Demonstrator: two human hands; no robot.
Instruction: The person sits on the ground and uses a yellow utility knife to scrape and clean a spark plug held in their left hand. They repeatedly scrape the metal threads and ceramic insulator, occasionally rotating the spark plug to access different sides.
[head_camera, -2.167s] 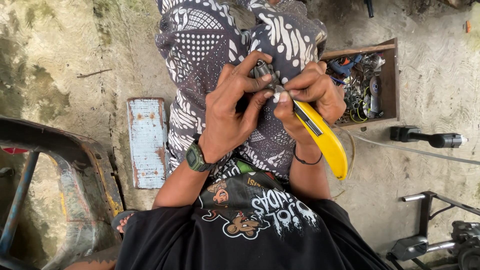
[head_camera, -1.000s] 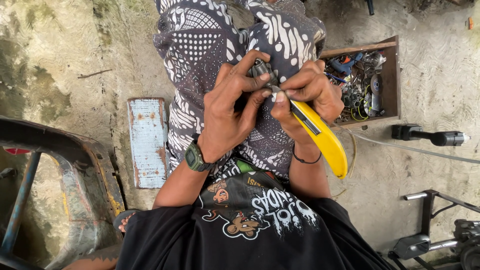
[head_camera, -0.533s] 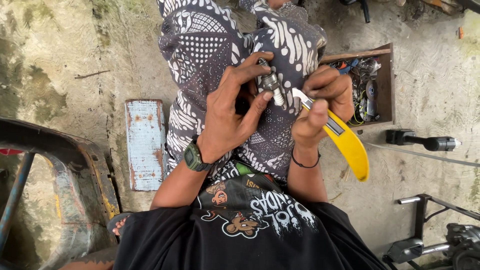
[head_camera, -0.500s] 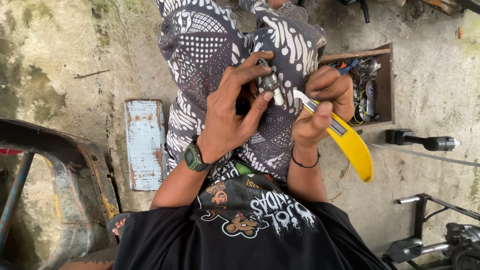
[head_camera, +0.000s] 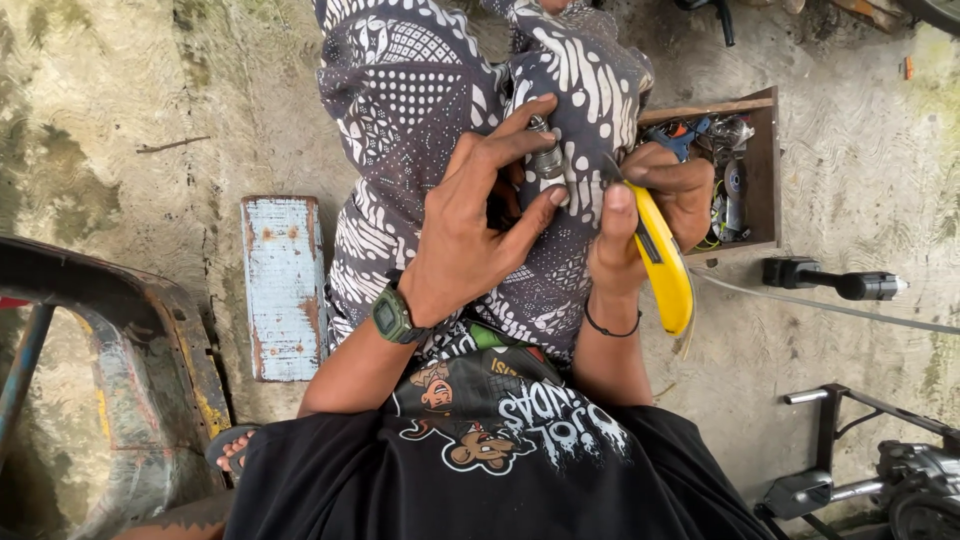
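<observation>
nearest: black printed t-shirt (head_camera: 490, 460), one green-faced wristwatch (head_camera: 392, 315) on left wrist, one thin black band (head_camera: 610, 330) on right wrist.

left hand (head_camera: 470, 225) closed around one small metal threaded part (head_camera: 546, 158), pinched between forefinger and thumb, held just above patterned trousers (head_camera: 420, 100) over the lap. looks like a spark plug or similar fitting, too small to tell for sure.

right hand (head_camera: 650, 205) gripping one yellow utility knife (head_camera: 662, 265), thumb laid along the body, tip pointing toward the metal part and close beside it; blade itself hidden between the fingers, cannot tell whether it touches.

step in hand, as a judgement: scraping or trimming the small part with the knife tip. next move likely calls for a steady pinch from the left, short controlled strokes away from the fingers, blade kept off the cloth.

further out on the concrete floor (head_camera: 120, 120): one worn pale-blue plank (head_camera: 283, 285) left of the legs, one rusty metal frame (head_camera: 110, 350) at far left, one wooden box (head_camera: 735, 170) of mixed tools just beyond the right hand, one black-handled tool (head_camera: 830, 280) with a cable beside it, one dark machine frame (head_camera: 880, 460) at lower right. one sandalled foot (head_camera: 232, 450) at lower left.
</observation>
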